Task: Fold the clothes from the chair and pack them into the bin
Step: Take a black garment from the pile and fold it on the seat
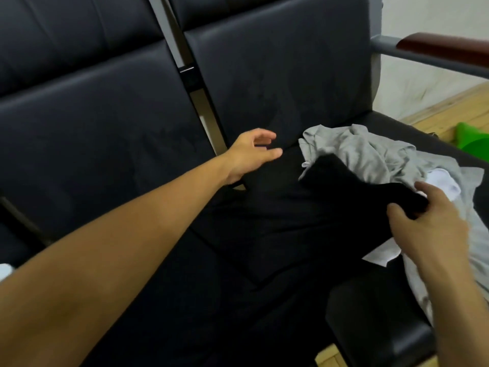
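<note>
Chair seat (370, 327) edge bare beside black garment (291, 234).

The chair (277, 75) wears smooth black leather-like upholstery with a faint sheen. Upper right, its armrest (444, 47) is glossy reddish wood on matt grey metal. Soft matt cloth: black garment (304, 221), grey garment (370, 152).

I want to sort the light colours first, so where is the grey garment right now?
The grey garment lies crumpled on the right of the chair seat, behind the black garment and beyond the right hand.
</note>
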